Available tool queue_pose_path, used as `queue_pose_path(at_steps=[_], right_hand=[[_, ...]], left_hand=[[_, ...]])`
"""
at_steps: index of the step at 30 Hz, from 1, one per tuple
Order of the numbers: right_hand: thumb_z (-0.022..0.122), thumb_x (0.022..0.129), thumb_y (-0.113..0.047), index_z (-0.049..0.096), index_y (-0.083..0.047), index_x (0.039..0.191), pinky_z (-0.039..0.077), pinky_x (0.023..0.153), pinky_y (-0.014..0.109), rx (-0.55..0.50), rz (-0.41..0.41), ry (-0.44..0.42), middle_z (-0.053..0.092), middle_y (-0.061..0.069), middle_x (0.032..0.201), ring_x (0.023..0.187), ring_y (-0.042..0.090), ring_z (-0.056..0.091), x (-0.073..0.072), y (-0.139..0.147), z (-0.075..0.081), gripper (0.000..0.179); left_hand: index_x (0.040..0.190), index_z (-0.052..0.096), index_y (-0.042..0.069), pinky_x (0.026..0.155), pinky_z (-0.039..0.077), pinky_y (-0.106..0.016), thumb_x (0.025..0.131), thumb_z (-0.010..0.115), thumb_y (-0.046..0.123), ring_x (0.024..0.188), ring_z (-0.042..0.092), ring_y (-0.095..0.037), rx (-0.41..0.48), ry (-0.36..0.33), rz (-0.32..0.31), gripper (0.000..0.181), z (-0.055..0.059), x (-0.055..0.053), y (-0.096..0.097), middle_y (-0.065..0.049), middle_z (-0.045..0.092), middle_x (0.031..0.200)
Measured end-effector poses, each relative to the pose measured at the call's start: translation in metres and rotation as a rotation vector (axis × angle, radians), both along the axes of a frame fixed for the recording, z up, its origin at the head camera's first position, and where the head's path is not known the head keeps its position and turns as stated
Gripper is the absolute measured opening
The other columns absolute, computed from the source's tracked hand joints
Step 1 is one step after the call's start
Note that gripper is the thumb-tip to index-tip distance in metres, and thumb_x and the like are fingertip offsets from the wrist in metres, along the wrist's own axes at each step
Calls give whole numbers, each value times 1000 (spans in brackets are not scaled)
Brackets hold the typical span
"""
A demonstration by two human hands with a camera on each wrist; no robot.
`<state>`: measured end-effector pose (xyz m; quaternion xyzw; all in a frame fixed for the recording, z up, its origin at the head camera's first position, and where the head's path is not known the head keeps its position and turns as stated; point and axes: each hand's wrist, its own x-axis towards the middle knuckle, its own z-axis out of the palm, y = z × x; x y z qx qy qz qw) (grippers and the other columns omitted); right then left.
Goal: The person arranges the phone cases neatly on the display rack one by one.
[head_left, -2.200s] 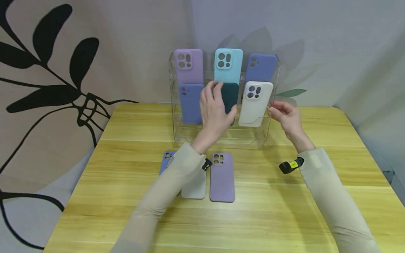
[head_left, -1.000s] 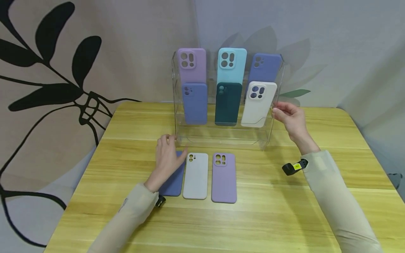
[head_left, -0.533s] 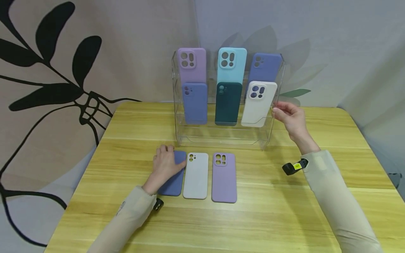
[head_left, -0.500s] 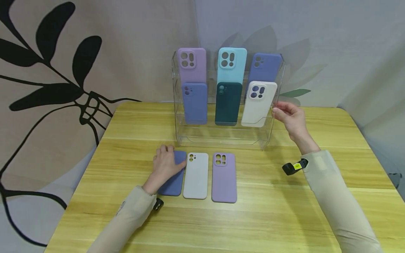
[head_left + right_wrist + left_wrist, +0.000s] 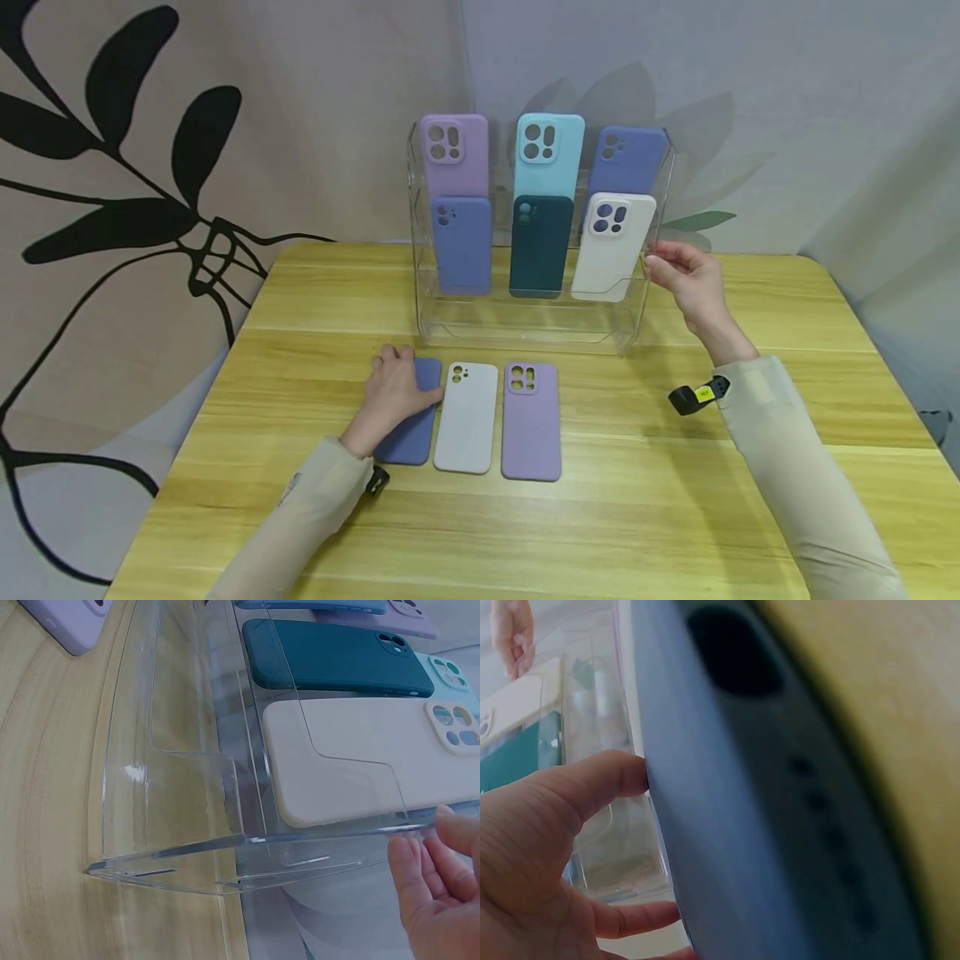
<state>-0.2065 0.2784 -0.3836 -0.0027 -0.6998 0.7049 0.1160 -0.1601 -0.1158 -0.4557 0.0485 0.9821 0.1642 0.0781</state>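
Note:
In the head view my left hand (image 5: 393, 392) grips a blue phone case (image 5: 414, 437) lying on the table, thumb along its right edge and fingers over its upper left. That case looms large in the left wrist view, its bottom edge with port holes toward the camera. My right hand (image 5: 690, 283) pinches the right side wall of a clear acrylic display stand (image 5: 195, 855). On the stand, a white case (image 5: 612, 242), a dark teal case (image 5: 540, 250) and a blue case (image 5: 462, 250) lean in the front row. A purple, a light turquoise and another blue case stand behind.
Right of the gripped case lie a pale grey-white case (image 5: 465, 421) and a purple case (image 5: 531, 425) on the wooden table (image 5: 637, 517). The stand's lowest tier holds no case. A wall with a black leaf design (image 5: 131, 79) rises behind.
My left hand has moved from the dark teal case on the stand down to the blue case on the table and taken hold. The pale case's top has shifted slightly right. My right hand stays put.

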Motion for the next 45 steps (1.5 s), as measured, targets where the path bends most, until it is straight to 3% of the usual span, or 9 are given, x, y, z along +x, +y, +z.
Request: queue_pose_path(at_steps=[9,19,25,30,39,45], right_hand=[[66,86,-3,65,0,101,51,71,14,-23,5,13,65,-2,94,80,6,62,0,-1,0,16],[65,86,-4,62,2,105,51,72,14,-10,5,-5,65,-4,94,81,6,62,0,0,-1,19],[65,87,-4,63,1,104,51,71,14,-6,-1,-7,65,-5,92,80,5,62,0,1,-2,19],[64,87,-4,62,2,106,51,72,13,7,-1,-17,64,-5,93,81,5,61,-1,0,0,20],[65,86,-5,62,4,107,51,73,14,-21,3,-28,64,-5,94,82,6,61,0,-1,2,23],[65,87,-6,61,5,107,51,72,14,0,-2,-36,65,-5,93,81,6,61,0,-1,2,24]], left_hand=[[126,47,-8,62,51,-49,66,80,40,103,43,-44,38,26,1,84,5,0,-2,-32,41,119],[122,51,-1,68,50,-52,66,80,33,109,43,-42,181,151,-20,71,19,5,2,-27,41,123],[125,50,0,72,49,-51,66,79,31,109,43,-41,241,214,-41,72,30,7,11,-26,41,125],[124,51,0,77,48,-49,66,78,28,109,43,-40,290,285,-53,71,37,4,21,-25,42,125],[125,49,2,72,48,-49,68,76,26,111,40,-39,383,418,-68,67,53,-5,42,-23,39,126],[126,46,0,81,45,-48,71,75,22,113,37,-37,442,526,-77,66,62,-16,57,-23,36,127]])
